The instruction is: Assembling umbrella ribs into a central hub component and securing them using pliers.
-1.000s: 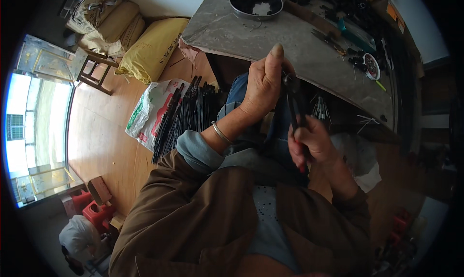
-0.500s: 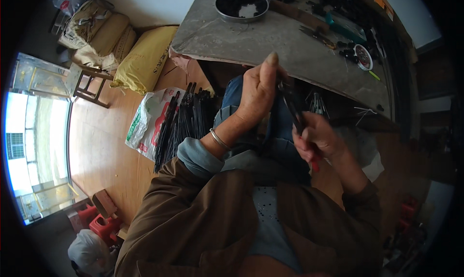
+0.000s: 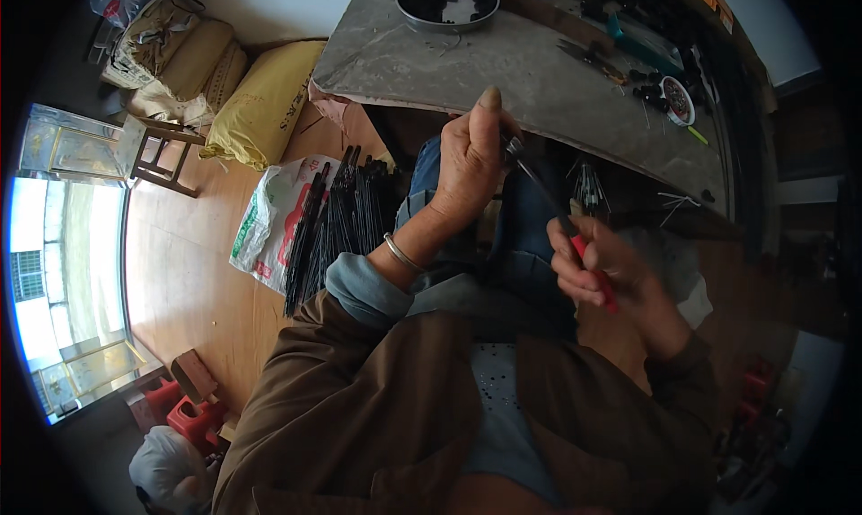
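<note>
My left hand (image 3: 470,160) is raised over my lap near the table's front edge, its fingers curled and its thumb pointing up. A small dark metallic piece (image 3: 513,146) shows at its finger side; the rest of what it holds is hidden. My right hand (image 3: 600,265) is closed round the red handle of a hand tool (image 3: 549,197) with a long dark shaft. The shaft slants up and left, and its tip meets the small piece at my left hand. The tool's exact kind does not show.
Before me stands a grey table (image 3: 377,61) with a metal bowl (image 3: 446,3) of dark parts, pliers (image 3: 593,61), a teal box (image 3: 644,44) and a small white bowl (image 3: 677,100). Black rods (image 3: 346,223) lie left of my legs. Beyond are a yellow sack (image 3: 268,102) and a wooden stool (image 3: 164,151).
My right hand has moved slightly down and right, baring more of the red handle. The tool's shaft slants more now. My left hand has shifted slightly up and left.
</note>
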Demonstrator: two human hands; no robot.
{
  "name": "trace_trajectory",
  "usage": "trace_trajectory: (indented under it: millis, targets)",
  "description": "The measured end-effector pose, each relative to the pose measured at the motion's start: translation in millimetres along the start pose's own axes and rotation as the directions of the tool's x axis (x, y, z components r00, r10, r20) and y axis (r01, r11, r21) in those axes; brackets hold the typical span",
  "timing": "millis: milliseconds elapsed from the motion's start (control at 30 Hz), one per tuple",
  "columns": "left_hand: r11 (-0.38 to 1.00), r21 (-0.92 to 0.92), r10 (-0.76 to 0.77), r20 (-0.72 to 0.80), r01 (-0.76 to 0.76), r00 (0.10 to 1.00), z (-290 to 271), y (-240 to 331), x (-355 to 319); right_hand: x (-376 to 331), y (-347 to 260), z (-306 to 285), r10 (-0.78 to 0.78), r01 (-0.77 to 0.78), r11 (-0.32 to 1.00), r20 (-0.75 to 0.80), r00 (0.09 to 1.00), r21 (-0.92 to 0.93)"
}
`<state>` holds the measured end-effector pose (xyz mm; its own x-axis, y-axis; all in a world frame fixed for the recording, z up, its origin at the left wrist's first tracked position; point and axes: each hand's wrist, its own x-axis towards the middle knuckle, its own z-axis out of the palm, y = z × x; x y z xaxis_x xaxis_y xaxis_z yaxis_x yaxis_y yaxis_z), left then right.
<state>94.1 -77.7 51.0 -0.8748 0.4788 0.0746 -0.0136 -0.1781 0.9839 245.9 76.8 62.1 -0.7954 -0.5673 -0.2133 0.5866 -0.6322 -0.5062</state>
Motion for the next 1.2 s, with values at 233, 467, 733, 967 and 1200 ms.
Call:
trace_trajectory:
  millis: [233, 467, 733, 967, 1200]
  targets:
    - [0.998, -0.041, -0.054, -0.083, 0.051, 0.995, -4, 8, -1, 6, -28, 26, -0.495, -0.243, 0.172, -0.297, 0.816, -0.955]
    - [0.999, -0.031, -0.003, 0.040, 0.005, 0.999, -5, 6, -3, 15, 43, 9, 0.017, -0.018, 0.992, 0.012, 1.000, 0.127]
    - [0.999, -0.045, -0.015, -0.051, 0.013, 0.999, -8, 4, -6, 15, -2, 29, -0.576, -0.281, 0.035, -0.249, 0.779, -0.959]
    - [0.998, -0.056, -0.016, 0.002, 0.016, 1.000, -7, 0, -6, 10, -8, 39, -0.070, -0.298, 0.743, -0.512, 0.856, -0.599]
    - [0.993, -0.094, -0.060, 0.064, 0.066, 0.996, -7, 7, -7, 5, -15, 45, -0.020, -0.241, 0.809, -0.435, 0.900, -0.536]
